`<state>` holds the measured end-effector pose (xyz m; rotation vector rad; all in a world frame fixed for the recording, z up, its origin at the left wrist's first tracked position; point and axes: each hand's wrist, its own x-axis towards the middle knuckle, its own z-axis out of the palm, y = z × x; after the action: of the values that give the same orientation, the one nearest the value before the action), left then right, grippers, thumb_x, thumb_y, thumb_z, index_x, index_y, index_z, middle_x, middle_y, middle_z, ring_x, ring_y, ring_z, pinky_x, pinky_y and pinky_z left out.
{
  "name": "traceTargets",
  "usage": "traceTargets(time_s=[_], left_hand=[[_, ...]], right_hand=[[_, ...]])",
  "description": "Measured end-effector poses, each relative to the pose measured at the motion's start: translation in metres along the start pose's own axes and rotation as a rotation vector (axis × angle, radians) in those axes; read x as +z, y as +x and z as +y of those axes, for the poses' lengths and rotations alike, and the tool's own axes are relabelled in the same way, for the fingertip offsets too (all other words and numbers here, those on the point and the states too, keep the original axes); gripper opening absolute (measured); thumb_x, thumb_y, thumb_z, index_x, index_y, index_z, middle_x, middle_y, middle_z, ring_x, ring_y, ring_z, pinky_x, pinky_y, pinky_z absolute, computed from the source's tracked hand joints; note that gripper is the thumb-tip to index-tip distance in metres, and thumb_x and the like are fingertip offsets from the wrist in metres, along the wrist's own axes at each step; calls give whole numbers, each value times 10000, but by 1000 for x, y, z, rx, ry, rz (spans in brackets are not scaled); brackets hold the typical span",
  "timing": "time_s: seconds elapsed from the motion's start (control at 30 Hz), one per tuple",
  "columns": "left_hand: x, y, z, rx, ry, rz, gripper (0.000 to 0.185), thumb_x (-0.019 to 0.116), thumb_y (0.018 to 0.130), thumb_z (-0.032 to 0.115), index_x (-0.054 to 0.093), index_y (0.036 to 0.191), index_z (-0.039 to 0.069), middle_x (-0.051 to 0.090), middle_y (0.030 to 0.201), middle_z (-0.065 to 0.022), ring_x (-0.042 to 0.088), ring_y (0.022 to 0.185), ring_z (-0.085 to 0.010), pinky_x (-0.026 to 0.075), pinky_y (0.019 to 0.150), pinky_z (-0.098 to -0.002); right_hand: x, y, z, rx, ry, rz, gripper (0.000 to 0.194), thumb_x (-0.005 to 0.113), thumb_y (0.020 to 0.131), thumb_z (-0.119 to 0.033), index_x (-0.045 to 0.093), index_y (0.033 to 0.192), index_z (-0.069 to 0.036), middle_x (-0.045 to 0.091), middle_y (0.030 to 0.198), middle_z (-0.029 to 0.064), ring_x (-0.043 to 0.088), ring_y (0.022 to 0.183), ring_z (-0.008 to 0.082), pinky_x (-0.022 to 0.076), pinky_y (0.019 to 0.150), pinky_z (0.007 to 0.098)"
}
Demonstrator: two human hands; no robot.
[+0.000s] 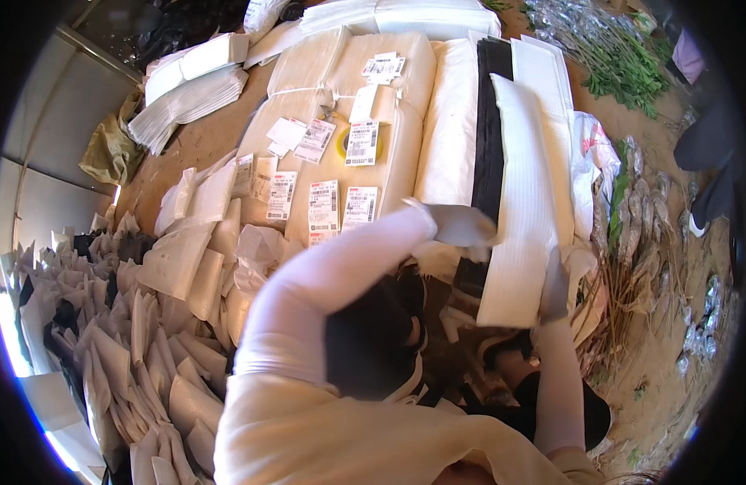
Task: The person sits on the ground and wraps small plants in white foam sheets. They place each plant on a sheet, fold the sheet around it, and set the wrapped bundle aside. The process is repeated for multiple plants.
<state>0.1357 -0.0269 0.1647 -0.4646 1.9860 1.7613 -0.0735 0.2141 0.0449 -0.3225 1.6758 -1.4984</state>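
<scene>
A long white padded mailing bag (518, 212) lies lengthwise over a stack of white bags (545, 91) and beside a black bundle (493, 103). My left hand (464, 225), in a grey glove, is at the bag's left edge; whether its fingers grip it is not clear. My right hand (555, 288), also gloved and somewhat blurred, is against the bag's lower right edge, its fingers partly hidden. To the left, printed labels (360, 142) and a roll of yellow tape (342, 144) rest on bundled pale packaging sheets (373, 176).
Many upright wrapped packages (148, 364) crowd the left side. Folded white sheets (191, 97) lie at the upper left. Leafy stems (621, 73) and plants with wrapped roots (642, 212) are on the ground at right. Part of another person in dark clothing (709, 145) shows at the right edge.
</scene>
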Motion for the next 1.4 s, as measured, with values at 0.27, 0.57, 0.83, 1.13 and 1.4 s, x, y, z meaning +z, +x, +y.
traceTargets(time_s=[0.27, 0.57, 0.83, 1.13, 1.4], left_hand=[[23, -147, -208, -315, 27, 1117, 539, 708, 913, 381, 640, 1185, -79, 721, 1056, -250, 708, 1000, -331, 545, 865, -407], [87, -125, -223, 86, -1380, 1032, 376, 657, 986, 253, 631, 1250, -13, 713, 1126, -119, 684, 978, -200, 566, 848, -339], [66, -132, -173, 189, -687, 857, 360, 574, 1000, 75, 634, 1353, 108, 706, 1038, 8, 635, 905, -83, 520, 838, -256], [31, -145, -139, 396, 492, 755, 548, 661, 862, 77, 598, 1402, 143, 642, 1258, -167, 584, 1162, -398, 433, 1041, -441], [31, -156, -191, 126, 442, 601, 517, 701, 869, 129, 600, 1375, 95, 660, 1294, -171, 626, 1178, -354, 466, 1013, -421]], right_hand=[[32, -71, 28, -617, -840, 124, 468, 654, 953, -143, 546, 1380, 14, 542, 1410, 197, 517, 1308, 343, 401, 1117, 425], [218, -64, -49, -418, -462, -504, 472, 714, 915, -175, 596, 1342, -15, 617, 1315, 193, 589, 1237, 339, 454, 1071, 400], [278, -16, -46, -849, -861, -822, 590, 736, 867, -429, 642, 1327, -72, 648, 1292, 177, 607, 1196, 328, 449, 1057, 393], [261, -7, -75, -956, -917, -1082, 429, 672, 912, -455, 730, 1176, -121, 725, 1137, 125, 641, 1127, 311, 454, 1035, 410], [233, 28, -122, -198, -661, -898, 382, 617, 1013, -393, 719, 1185, -68, 736, 1016, 74, 667, 913, 139, 539, 808, 292]])
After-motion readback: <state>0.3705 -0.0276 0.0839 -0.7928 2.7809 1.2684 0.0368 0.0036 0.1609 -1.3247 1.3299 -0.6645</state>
